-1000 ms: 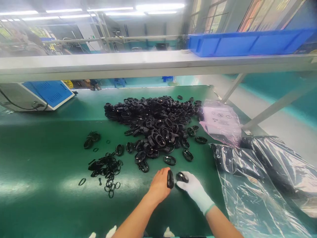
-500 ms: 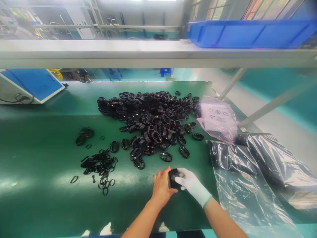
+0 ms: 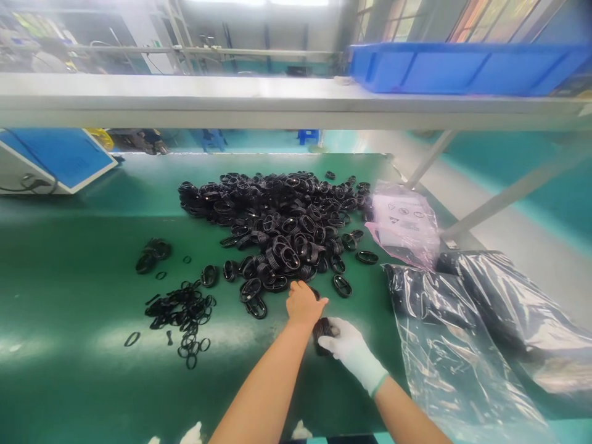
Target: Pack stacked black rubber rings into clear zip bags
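My right hand (image 3: 349, 345), in a white glove, is closed on a stack of coiled black cables (image 3: 322, 336) just above the green table (image 3: 92, 382). My bare left hand (image 3: 304, 303) stretches forward to the near edge of a large heap of coiled black cables (image 3: 287, 209). Its thumb stands out to the right, apart from the other fingers. A single coil (image 3: 315, 294) lies right at this hand, mostly covered by it. Whether the fingertips touch that coil is hidden. Another loose coil (image 3: 343, 285) rests a little to the right.
Small black bands (image 3: 182, 308) are scattered left of the heap, beside a small dark clump (image 3: 153, 254). On the right lie clear plastic bags with black contents (image 3: 504, 308) and a pinkish bag (image 3: 404, 216). A shelf (image 3: 231, 102) bearing a blue bin (image 3: 462, 69) crosses above.
My left hand has let go of the cable stack and moved forward to the coil at the heap's near edge. The right hand keeps the stack, almost in the same place.
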Motion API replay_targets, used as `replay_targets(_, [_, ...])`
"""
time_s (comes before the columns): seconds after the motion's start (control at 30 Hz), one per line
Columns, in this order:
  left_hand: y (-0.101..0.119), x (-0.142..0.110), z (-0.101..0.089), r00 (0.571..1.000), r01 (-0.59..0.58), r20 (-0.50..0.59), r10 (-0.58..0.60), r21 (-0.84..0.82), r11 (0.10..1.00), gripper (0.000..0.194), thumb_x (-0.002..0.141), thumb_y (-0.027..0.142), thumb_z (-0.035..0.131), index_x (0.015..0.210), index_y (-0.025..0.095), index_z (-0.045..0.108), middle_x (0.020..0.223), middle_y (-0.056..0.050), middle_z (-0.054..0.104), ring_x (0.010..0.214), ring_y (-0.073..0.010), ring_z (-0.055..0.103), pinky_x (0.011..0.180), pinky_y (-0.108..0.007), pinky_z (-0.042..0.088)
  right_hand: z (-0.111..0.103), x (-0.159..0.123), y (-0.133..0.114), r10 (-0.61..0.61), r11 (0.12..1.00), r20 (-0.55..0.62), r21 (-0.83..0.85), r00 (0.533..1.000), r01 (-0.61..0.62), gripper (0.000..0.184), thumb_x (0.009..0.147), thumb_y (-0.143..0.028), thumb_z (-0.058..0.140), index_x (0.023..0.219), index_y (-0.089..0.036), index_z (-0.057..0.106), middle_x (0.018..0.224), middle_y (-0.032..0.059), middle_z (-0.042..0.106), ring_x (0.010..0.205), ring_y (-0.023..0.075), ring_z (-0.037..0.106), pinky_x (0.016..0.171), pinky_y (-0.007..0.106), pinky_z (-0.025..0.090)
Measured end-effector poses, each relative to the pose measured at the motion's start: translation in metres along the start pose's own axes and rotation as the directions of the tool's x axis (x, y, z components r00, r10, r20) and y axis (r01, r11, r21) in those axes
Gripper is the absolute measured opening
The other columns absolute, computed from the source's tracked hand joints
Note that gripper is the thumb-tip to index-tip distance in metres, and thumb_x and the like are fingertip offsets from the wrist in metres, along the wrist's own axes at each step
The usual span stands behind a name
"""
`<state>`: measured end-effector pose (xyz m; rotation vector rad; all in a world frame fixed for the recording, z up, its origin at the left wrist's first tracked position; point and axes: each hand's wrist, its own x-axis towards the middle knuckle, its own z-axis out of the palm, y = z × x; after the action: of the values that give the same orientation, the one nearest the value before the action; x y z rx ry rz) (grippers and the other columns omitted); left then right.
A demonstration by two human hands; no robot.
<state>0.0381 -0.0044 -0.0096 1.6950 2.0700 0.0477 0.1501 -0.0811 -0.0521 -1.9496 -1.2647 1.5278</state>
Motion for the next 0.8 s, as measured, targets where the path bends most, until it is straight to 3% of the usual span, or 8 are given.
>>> replay_targets(0.07, [0.002,0.006,0.001,1.0,0.004,0.017,-0.004,0.013,1.0,0.056,0.062,0.039,0.064,0.106,0.009,0.045,0.11,-0.016,0.046,0.102,-0.0281,0.051,0.08,-0.034,0.041,0.0,0.0,0.0,-0.001,1.0,-0.01,-0.005,1.0,0.001,0.049,0.062,-0.024,0.06,0.111,-0.02,0.054,0.088,0.0033,0.063,0.073,0.0151,0.06,0.061,0.025,0.047])
replay_targets(0.17, [-0.024,-0.001,-0.005,0.996,-0.055,0.067,0.057,-0.04,0.998,0.057,0.058,0.03,0.065,0.109,0.013,0.046,0.113,-0.012,0.046,0.102,-0.0246,0.052,0.081,-0.03,0.042,0.002,0.002,0.001,0.007,1.0,-0.013,0.015,1.0,-0.006,0.05,0.061,-0.023,0.06,0.111,-0.019,0.054,0.089,0.0039,0.062,0.073,0.0151,0.06,0.059,0.024,0.046])
replay_targets(0.3, [-0.074,-0.034,-0.01,0.951,-0.236,0.117,0.285,-0.316,0.919,0.073,0.057,0.018,0.065,0.124,0.025,0.036,0.126,-0.004,0.041,0.109,-0.0185,0.048,0.091,-0.027,0.037,0.003,0.003,0.001,0.024,0.998,0.01,0.059,1.0,-0.025,0.052,0.062,-0.023,0.059,0.114,-0.016,0.051,0.094,0.0069,0.061,0.065,0.0142,0.059,0.049,0.023,0.044])
replay_targets(0.37, [-0.088,-0.053,-0.002,0.935,-0.257,0.136,0.328,-0.38,0.889,0.077,0.057,0.016,0.066,0.126,0.028,0.035,0.128,-0.002,0.042,0.113,-0.0193,0.044,0.096,-0.029,0.033,0.002,0.002,0.0,0.029,0.997,0.031,0.069,0.999,-0.031,0.054,0.063,-0.024,0.058,0.116,-0.016,0.048,0.095,0.0078,0.061,0.061,0.0138,0.058,0.044,0.023,0.042])
replay_targets(0.57, [-0.08,-0.073,0.025,0.933,-0.259,0.142,0.331,-0.372,0.891,0.078,0.056,0.015,0.068,0.125,0.032,0.036,0.133,0.003,0.041,0.118,-0.0219,0.037,0.1,-0.037,0.026,-0.004,-0.006,-0.008,0.007,1.0,0.064,0.029,0.998,-0.009,0.047,0.065,-0.026,0.057,0.11,-0.017,0.051,0.086,0.0042,0.06,0.059,0.0123,0.056,0.045,0.023,0.043])
replay_targets(0.8, [-0.082,-0.072,0.025,0.93,-0.262,0.139,0.342,-0.403,0.877,0.079,0.056,0.016,0.068,0.125,0.035,0.035,0.132,0.005,0.042,0.115,-0.021,0.039,0.098,-0.035,0.026,-0.005,-0.009,-0.014,0.022,1.0,0.066,0.008,0.998,-0.022,0.045,0.066,-0.024,0.054,0.11,-0.016,0.05,0.089,0.0056,0.057,0.066,0.0142,0.057,0.048,0.023,0.046])
